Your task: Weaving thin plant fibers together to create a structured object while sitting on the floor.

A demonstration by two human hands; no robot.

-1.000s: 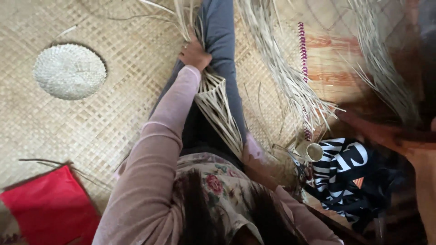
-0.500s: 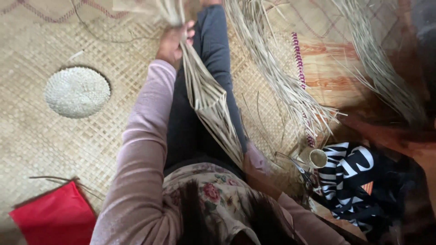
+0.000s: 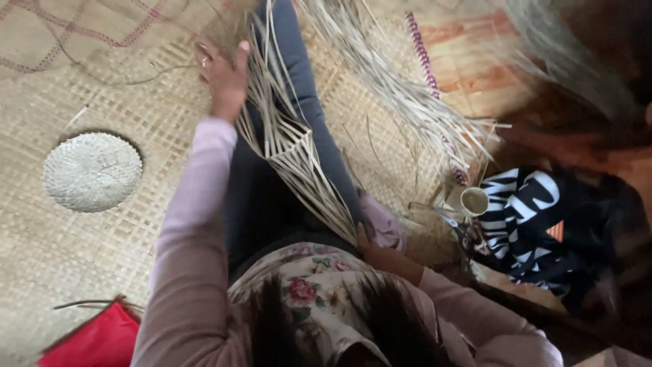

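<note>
A bundle of pale straw strips, partly woven, lies along my dark-trousered leg. My left hand reaches far forward and grips the loose upper ends of the strips, a ring on one finger. My right hand is close to my body and holds the lower end of the same bundle against my lap. Both sleeves are pink.
A woven straw mat covers the floor. A round woven disc lies at the left. More loose straw fans out on the right. A red cloth sits bottom left, a black-and-white striped bag and a small roll at the right.
My left hand has slid up along the strips and further forward, stretching the bundle out. The view has shifted, so the disc and red cloth sit lower in frame.
</note>
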